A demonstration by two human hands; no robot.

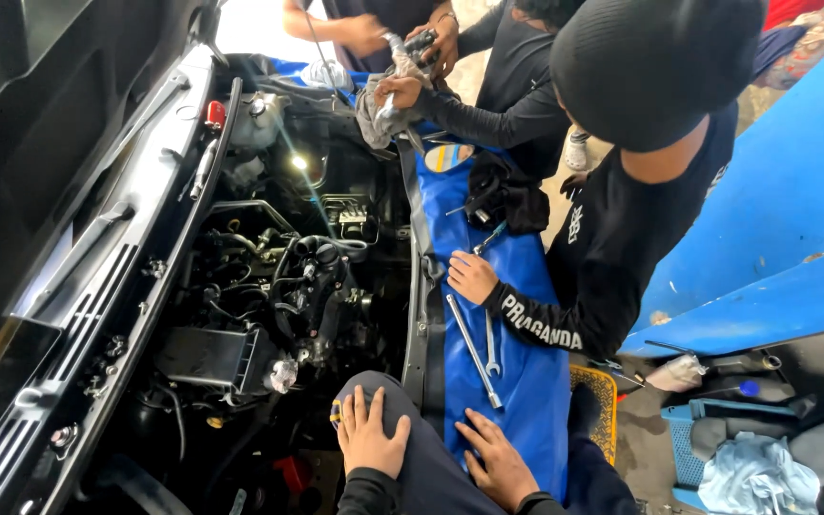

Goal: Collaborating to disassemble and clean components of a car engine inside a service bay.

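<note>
resting flat and open: left hand [371,436] on knee [402,401], right hand [498,461] on blue cover [526,381]

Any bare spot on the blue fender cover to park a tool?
Free: the blue cover between the wrenches and its outer edge, above the right hand. Crowded: the upper end, with black cloth and a co-worker's hand. The engine bay is packed.

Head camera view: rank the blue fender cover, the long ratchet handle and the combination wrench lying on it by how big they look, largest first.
1. blue fender cover, far the largest.
2. long ratchet handle.
3. combination wrench, clearly shorter than the handle beside it.
All three lie at about the same distance, just ahead of the person's right hand, so nearness hardly skews the order.
</note>
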